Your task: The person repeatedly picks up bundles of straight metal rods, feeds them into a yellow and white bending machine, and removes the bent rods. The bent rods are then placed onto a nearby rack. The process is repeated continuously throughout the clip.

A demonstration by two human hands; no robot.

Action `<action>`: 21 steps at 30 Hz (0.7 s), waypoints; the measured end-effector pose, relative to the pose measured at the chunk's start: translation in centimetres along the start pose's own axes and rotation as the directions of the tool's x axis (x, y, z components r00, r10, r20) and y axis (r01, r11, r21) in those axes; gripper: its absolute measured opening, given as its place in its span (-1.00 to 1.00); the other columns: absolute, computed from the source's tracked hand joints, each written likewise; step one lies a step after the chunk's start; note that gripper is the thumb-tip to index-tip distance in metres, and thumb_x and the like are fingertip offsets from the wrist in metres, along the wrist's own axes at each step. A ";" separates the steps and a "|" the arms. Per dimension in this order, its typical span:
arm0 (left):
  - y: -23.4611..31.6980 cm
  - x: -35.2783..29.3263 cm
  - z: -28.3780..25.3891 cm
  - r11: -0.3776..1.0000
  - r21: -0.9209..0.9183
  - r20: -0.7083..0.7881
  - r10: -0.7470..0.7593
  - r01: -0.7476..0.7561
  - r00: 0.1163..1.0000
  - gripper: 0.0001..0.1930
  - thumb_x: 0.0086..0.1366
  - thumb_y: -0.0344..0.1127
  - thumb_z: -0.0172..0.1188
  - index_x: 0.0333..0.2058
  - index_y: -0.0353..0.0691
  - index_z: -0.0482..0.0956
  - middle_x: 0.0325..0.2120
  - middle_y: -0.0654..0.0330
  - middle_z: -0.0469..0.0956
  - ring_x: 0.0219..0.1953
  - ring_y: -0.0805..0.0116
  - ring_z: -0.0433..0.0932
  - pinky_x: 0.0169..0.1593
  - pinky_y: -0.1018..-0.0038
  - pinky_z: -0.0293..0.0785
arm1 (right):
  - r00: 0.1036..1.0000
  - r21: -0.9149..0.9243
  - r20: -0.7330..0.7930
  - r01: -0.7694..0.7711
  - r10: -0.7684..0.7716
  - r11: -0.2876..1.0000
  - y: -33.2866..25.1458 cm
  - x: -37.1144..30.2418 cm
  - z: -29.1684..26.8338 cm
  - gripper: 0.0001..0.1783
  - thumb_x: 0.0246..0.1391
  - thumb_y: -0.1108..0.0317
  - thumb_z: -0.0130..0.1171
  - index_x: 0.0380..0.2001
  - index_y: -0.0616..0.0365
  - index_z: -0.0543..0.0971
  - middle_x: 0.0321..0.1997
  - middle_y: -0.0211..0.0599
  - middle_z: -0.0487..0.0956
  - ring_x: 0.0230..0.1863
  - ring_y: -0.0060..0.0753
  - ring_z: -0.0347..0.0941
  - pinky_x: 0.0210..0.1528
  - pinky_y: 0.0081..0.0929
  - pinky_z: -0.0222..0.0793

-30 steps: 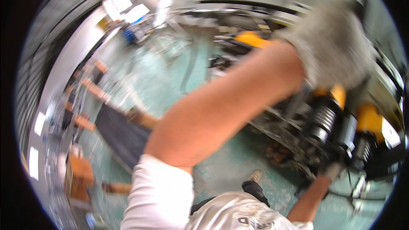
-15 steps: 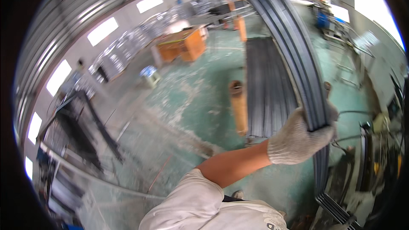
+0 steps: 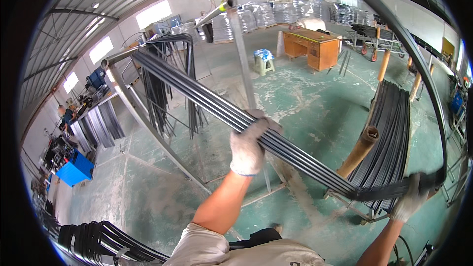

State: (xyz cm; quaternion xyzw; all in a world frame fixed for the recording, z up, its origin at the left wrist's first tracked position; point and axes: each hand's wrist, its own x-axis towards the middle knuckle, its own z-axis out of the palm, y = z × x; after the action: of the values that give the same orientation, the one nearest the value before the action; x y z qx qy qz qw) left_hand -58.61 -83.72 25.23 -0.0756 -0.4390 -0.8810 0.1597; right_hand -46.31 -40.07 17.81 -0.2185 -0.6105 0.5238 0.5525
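A bundle of long black metal bars [image 3: 197, 91], bent at the near end, slants across the view in front of me. My left hand [image 3: 251, 143], in a light knitted glove, is closed around the middle of the bundle. At lower right my gloved right hand [image 3: 411, 201], a little blurred, grips the bundle near its bend, from where a bar curves up along the right side. The bundle's far end lies at the top of a metal pipe rack [image 3: 162, 113]. Similar bent black bars [image 3: 185, 74] hang from that rack.
A cart bearing many black bars [image 3: 389, 133] stands at right, with brown tube-covered posts [image 3: 359, 152]. Farther back are a wooden desk [image 3: 315, 44], a stool [image 3: 264, 61] and wrapped stacks [image 3: 261, 15]. More bent bars [image 3: 93, 239] lie lower left; a person [image 3: 64, 118] is far left.
My view has swung left, bringing the rack nearer the middle. The bundle went from upright at right to slanting across the front, its far end now at the rack. My right hand has come clearly into view.
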 end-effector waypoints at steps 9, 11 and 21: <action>8.9 14.2 -18.5 0.926 -0.334 -0.167 0.127 -0.178 0.978 -0.89 0.43 -0.43 0.11 -0.19 -0.34 0.54 -0.38 -0.01 0.64 -0.17 -0.06 0.65 0.32 -0.12 0.53 | 0.592 -0.085 0.369 0.789 -0.717 0.608 -24.6 -2.6 33.2 -0.52 0.43 0.14 0.19 0.22 0.27 0.62 -0.05 0.08 0.74 -0.01 0.02 0.70 0.13 -0.19 0.58; 9.4 18.1 -22.7 0.869 -0.464 -0.200 0.089 -0.174 0.976 -0.88 0.39 -0.44 0.11 -0.22 -0.37 0.57 -0.34 -0.04 0.65 -0.14 -0.09 0.64 0.35 -0.15 0.52 | 0.450 0.019 0.450 0.859 -0.771 0.512 -32.8 -6.0 40.8 -0.66 0.31 0.20 0.20 -0.04 0.21 0.72 -0.12 0.09 0.77 -0.06 0.06 0.74 0.06 -0.12 0.64; 6.6 26.2 -46.1 0.912 -0.383 -0.430 -0.037 -0.145 0.902 -0.64 0.50 -0.22 0.19 0.10 -0.34 0.69 -0.03 0.07 0.72 0.02 0.15 0.66 0.16 0.17 0.52 | -0.092 0.680 0.351 0.709 -0.932 0.186 -25.3 -29.8 45.3 -0.73 0.17 0.14 0.23 -0.25 0.01 0.79 -0.23 -0.22 0.73 -0.11 -0.18 0.67 -0.05 -0.13 0.51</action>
State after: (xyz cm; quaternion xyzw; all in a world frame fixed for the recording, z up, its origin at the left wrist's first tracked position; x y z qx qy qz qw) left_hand -80.55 -129.81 9.49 0.0755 -0.1983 -0.9426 0.2578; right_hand -70.57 -92.31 34.06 0.5220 -0.6850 0.1737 0.4776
